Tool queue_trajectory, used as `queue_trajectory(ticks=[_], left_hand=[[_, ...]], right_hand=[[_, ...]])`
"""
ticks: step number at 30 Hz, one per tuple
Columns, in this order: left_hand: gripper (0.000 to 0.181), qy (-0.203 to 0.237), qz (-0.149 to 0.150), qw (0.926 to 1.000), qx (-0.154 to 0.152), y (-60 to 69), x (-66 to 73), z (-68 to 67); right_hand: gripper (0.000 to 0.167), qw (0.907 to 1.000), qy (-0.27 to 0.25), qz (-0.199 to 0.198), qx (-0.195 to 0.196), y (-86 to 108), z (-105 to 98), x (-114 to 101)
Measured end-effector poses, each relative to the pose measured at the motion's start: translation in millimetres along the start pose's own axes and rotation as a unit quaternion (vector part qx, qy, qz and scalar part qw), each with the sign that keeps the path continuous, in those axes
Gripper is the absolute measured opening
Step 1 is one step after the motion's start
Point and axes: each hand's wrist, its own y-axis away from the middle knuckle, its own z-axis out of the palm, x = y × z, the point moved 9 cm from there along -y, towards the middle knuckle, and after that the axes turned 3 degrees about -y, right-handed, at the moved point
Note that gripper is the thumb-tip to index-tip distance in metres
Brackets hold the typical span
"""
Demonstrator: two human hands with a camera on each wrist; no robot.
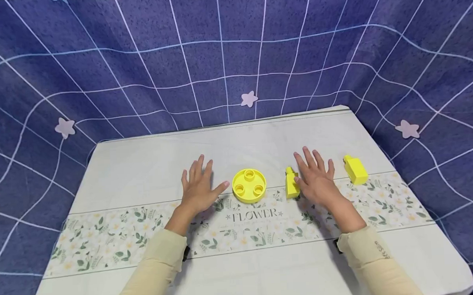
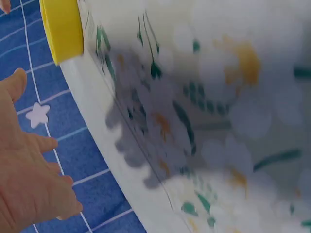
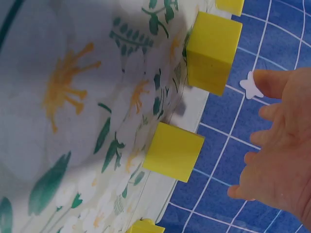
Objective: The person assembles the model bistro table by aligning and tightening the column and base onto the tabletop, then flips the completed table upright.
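In the head view a round yellow dish (image 1: 250, 197) with three raised rings lies between the hands. My left hand (image 1: 198, 191) is to its left, fingers spread, holding nothing. My right hand (image 1: 319, 184) has its fingers spread, its thumb overlapping the edge of a yellow knobbed block (image 1: 291, 188); whether it touches cannot be told. Farther right lies another yellow knobbed block (image 1: 356, 171). The left wrist view has my left hand (image 2: 36, 170) below the dish (image 2: 65, 31). In the right wrist view my right hand (image 3: 282, 145) is beside two yellow blocks, one upper (image 3: 214, 53), one lower (image 3: 174, 151).
A white cloth (image 1: 284, 141) with a floral band covers the table. Behind and at both sides hangs a blue curtain (image 1: 240, 59) with white lines and stars. The right wrist view cuts off more yellow pieces at its top (image 3: 231, 6) and bottom (image 3: 146, 227).
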Motion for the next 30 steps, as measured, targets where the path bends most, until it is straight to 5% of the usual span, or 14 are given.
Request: queue_trajectory(ticks=[13,22,25,30], left_hand=[[0.107,0.083,0.034,0.996,0.005,1.5,27.1,13.7],[0.116,0.221,0.022,0.9727,-0.066,-5.3,32.2,36.6],[0.117,0.224,0.019,0.9718,-0.071,-9.0,31.9,41.3],[0.118,0.183,0.023,0.9805,-0.067,-12.9,33.0,44.8]], right_hand=[[0.069,0.9961,-0.006,-0.058,0.066,9.9,-8.1,-13.4],[0.068,0.9952,0.016,-0.075,0.061,12.9,-6.5,-14.9],[0.069,0.9959,0.025,-0.073,0.048,12.1,-4.1,-14.4],[0.073,0.9969,0.033,-0.063,0.034,11.2,-1.3,-12.8]])
